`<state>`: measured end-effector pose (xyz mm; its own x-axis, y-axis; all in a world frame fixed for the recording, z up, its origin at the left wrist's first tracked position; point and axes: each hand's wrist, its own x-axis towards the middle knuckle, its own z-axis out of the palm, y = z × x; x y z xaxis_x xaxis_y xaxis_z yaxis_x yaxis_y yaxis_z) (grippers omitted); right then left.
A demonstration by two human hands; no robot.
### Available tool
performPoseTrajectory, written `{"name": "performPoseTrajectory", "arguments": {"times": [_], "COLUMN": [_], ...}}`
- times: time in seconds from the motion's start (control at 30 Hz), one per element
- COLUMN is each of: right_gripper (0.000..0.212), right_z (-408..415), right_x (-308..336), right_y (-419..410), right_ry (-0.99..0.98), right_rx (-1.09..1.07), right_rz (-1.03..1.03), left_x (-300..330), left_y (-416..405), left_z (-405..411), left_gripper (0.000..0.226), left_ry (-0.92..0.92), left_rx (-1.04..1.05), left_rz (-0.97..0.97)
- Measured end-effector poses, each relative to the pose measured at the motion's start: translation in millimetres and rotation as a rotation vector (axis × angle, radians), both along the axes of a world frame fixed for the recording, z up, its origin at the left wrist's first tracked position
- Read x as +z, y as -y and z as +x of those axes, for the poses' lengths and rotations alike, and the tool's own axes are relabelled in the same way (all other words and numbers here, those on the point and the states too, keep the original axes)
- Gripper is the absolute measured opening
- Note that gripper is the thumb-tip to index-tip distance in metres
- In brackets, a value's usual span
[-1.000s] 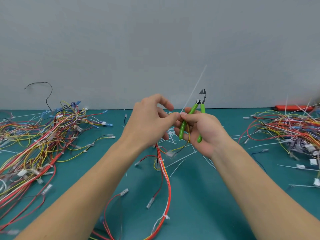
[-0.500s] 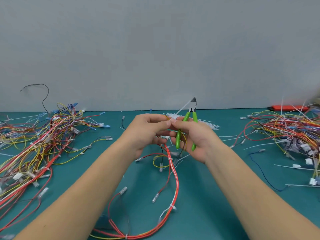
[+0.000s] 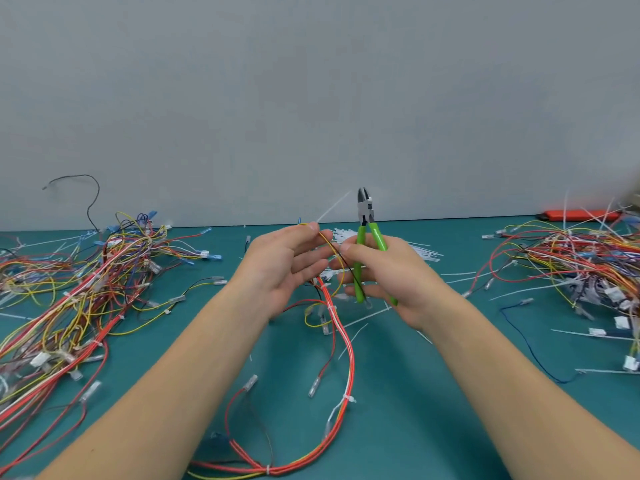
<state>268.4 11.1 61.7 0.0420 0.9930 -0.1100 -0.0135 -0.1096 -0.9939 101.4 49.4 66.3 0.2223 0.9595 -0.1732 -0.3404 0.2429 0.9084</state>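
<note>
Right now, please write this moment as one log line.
left hand: touches yellow wire | right hand: grips green cutters | red harness: trails onto table

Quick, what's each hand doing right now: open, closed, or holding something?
Left hand: open, yellow wire draped over its fingertips.
Right hand: closed around the green-handled cutters.
</note>
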Motion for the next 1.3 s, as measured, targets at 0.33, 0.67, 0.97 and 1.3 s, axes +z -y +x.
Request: {"name": "performPoseTrajectory", "arguments": {"times": [0.33, 0.67, 0.97, 1.3], "right_gripper": [0.005, 0.005, 0.015, 0.016], "right_z": [12, 25, 29, 19], "right_x": [11, 12, 3, 2], "right_y": [-4, -4, 3, 4], "right_ry": [-0.144, 0.283, 0.570, 0.524], "right_rx": [-0.121, -0.064, 0.244, 0.236], "right_rz": [0.184, 0.263, 0.024, 0.023], "left_x": [-4, -3, -5, -7], "left_y": [-4, -7, -9, -11], "left_z": [-4, -8, -4, -2], "left_gripper": [0.009, 0.010, 0.016, 0.008], "left_ry": [0.030, -0.010, -0.012, -0.026], "left_rx": [0.025, 0.008, 0.021, 0.013], "left_rz": [-0.004, 0.052, 0.099, 0.094]}}
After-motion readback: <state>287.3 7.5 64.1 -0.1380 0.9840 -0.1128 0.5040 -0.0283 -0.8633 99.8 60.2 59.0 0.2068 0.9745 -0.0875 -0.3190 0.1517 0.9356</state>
